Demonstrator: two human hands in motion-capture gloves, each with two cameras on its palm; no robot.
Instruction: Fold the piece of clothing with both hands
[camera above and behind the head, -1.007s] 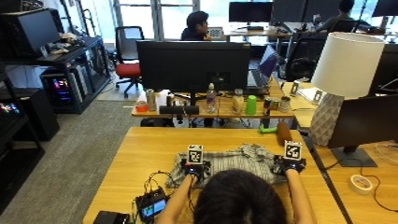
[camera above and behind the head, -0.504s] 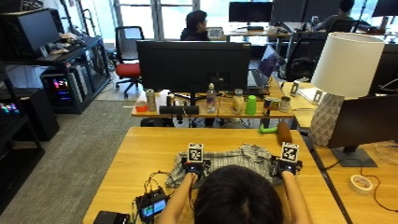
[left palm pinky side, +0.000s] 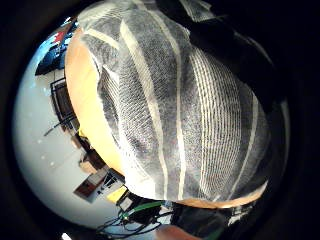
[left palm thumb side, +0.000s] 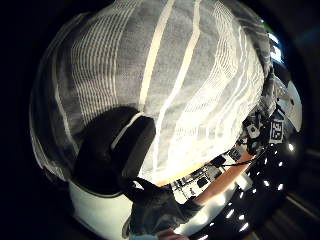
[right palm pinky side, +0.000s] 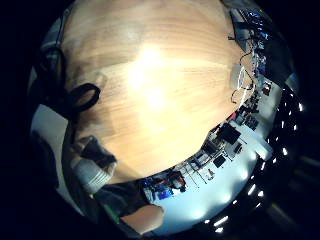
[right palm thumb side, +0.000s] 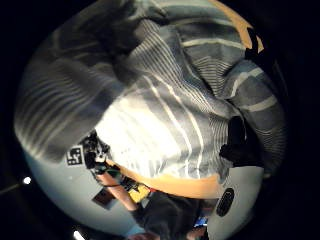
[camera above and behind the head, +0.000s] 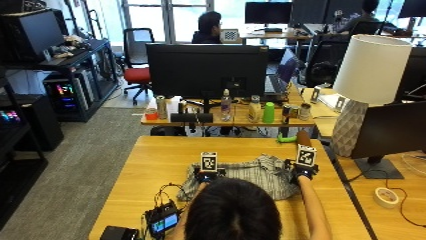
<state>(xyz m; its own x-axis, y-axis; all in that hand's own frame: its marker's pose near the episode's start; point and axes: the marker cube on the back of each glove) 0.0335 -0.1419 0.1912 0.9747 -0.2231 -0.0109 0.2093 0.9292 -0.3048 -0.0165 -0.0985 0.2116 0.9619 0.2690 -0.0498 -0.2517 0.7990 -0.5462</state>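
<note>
A grey garment with thin white stripes (camera above and behind the head: 256, 176) lies bunched on the wooden table (camera above and behind the head: 153, 160) in front of the person. My left hand (camera above and behind the head: 208, 175) is at its left edge, and in the left thumb side palm view the thumb (left palm thumb side: 125, 150) curls over the striped cloth (left palm thumb side: 190, 75). At the garment's right edge, my right hand (camera above and behind the head: 303, 171) has a dark fingertip (right palm thumb side: 235, 145) pressed into a fold of the cloth (right palm thumb side: 160, 115). Bare tabletop (right palm pinky side: 150, 90) fills the right little finger side palm view. The person's head hides the garment's near edge.
A small screen device (camera above and behind the head: 163, 221) with cables and a black box (camera above and behind the head: 116, 233) sit at the table's near left. A white lamp (camera above and behind the head: 363, 85) and a roll of tape (camera above and behind the head: 386, 196) stand to the right. A monitor (camera above and behind the head: 205, 70) and bottles (camera above and behind the head: 267, 112) are on the desk beyond.
My right hand has drawn slightly inward to the left, and the cloth between the hands is a little more bunched. The left hand has barely moved.
</note>
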